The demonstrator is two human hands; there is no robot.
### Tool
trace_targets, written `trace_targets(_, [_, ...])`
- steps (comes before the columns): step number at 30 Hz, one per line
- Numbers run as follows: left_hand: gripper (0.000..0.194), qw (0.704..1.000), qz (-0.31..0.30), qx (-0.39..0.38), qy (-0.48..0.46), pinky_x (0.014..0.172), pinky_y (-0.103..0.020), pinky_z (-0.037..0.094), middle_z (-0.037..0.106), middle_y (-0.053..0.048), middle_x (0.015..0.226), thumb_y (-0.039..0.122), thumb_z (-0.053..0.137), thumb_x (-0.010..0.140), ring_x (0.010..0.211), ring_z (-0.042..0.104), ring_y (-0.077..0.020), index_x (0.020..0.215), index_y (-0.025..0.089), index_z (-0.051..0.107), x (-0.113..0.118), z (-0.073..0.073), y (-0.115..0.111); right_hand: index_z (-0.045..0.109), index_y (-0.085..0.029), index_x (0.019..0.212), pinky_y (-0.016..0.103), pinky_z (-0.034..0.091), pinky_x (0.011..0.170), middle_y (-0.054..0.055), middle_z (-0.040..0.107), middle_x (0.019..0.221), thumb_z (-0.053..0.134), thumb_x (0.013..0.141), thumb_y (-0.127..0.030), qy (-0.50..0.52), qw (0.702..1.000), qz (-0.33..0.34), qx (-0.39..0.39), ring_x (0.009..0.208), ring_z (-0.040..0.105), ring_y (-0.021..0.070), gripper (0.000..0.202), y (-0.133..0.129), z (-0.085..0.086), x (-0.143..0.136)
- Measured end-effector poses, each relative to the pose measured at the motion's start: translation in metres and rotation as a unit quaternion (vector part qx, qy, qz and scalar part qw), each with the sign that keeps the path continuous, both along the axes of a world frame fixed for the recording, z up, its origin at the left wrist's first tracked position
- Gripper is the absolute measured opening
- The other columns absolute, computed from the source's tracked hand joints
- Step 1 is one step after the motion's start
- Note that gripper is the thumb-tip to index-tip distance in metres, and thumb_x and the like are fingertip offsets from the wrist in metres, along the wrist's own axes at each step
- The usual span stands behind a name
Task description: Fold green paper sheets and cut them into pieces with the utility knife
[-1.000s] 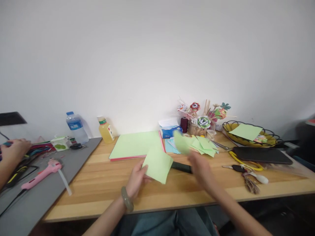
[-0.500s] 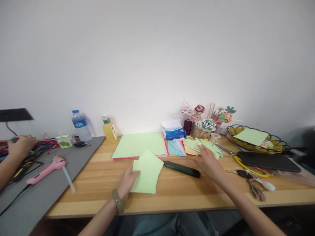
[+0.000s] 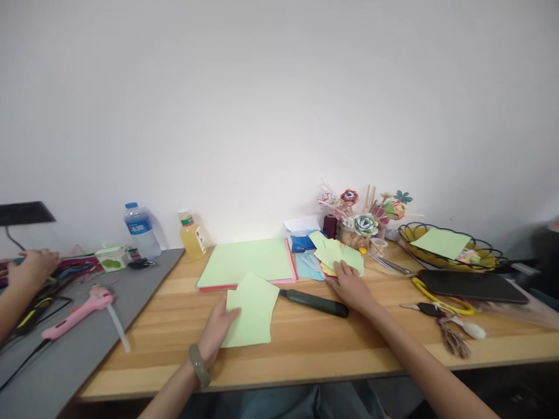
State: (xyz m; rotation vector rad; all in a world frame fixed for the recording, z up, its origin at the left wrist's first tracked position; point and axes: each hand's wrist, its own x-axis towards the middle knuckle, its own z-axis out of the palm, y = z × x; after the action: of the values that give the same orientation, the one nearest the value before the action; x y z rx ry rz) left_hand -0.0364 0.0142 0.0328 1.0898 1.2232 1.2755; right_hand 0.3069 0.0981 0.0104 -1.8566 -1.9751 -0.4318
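My left hand (image 3: 219, 326) grips a few light green paper sheets (image 3: 252, 311) over the front of the table, its thumb on top. My right hand (image 3: 351, 285) has its fingers over the near edge of a fanned pile of cut paper (image 3: 331, 251), mostly light green with some yellow and red, and seems to grip it; the fingertips are partly hidden. Between the hands lies a dark green pen-shaped tool (image 3: 315, 301), close to the sheets. Behind them rests a stack of large coloured paper (image 3: 248, 262), green on top.
Paper flowers (image 3: 365, 224), a tissue pack (image 3: 302, 242) and a yellow basket (image 3: 408, 234) stand at the back right. A black tablet-like slab (image 3: 474, 286) and keys (image 3: 430, 308) lie right. Left are a juice bottle (image 3: 192, 238), a pink glue gun (image 3: 78, 314) and another person's hand (image 3: 35, 267).
My right hand has come down onto the cut-paper pile, which has shifted left and bunched up. The left hand still holds its green sheets. The view has turned slightly.
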Motion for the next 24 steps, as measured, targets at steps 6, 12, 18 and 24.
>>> trace_targets(6, [0.042, 0.999, -0.004, 0.039, 0.018, 0.080, -0.032, 0.047, 0.066, -0.008, 0.102, 0.025, 0.066, 0.061, 0.094, 0.061, -0.0249, 0.100, 0.014, 0.059, -0.002, 0.004, 0.003, 0.046, -0.020, 0.123, 0.047, 0.040, 0.090, 0.010, 0.047, 0.127, 0.050, 0.085, -0.039, 0.004, 0.994, 0.105, 0.040, 0.111, 0.048, 0.0234, 0.042, -0.029, 0.016, -0.009])
trace_targets(12, [0.042, 0.997, 0.000, 0.059, 0.048, 0.079, -0.033, 0.047, 0.066, -0.009, 0.102, 0.023, 0.064, 0.062, 0.095, 0.060, -0.0257, 0.102, 0.013, 0.058, -0.008, 0.003, 0.013, 0.049, -0.021, 0.120, 0.037, 0.046, 0.085, 0.006, 0.058, 0.113, 0.050, 0.086, -0.040, -0.022, 0.964, 0.264, -0.007, 0.102, 0.054, 0.0186, 0.039, -0.059, -0.001, -0.042])
trace_targets(18, [0.032, 0.987, 0.046, 0.081, 0.134, 0.087, -0.031, 0.042, 0.066, -0.005, 0.099, 0.014, 0.066, 0.063, 0.100, 0.057, -0.0249, 0.095, 0.017, 0.063, -0.026, 0.010, 0.063, 0.052, -0.020, 0.114, 0.040, 0.047, 0.081, 0.007, 0.054, 0.115, 0.050, 0.087, -0.034, -0.024, 0.978, 0.203, 0.041, 0.096, 0.055, 0.0174, 0.031, -0.030, -0.001, -0.012])
trace_targets(24, [0.031, 0.970, 0.091, 0.037, 0.221, 0.080, -0.041, 0.048, 0.053, -0.008, 0.114, 0.032, 0.052, 0.088, 0.096, 0.056, -0.0201, 0.114, 0.015, 0.051, -0.039, 0.009, 0.127, 0.051, -0.020, 0.115, 0.042, 0.045, 0.083, 0.007, 0.053, 0.116, 0.050, 0.086, -0.034, -0.033, 0.988, 0.118, 0.096, 0.099, 0.054, 0.0189, 0.032, 0.009, 0.014, 0.027])
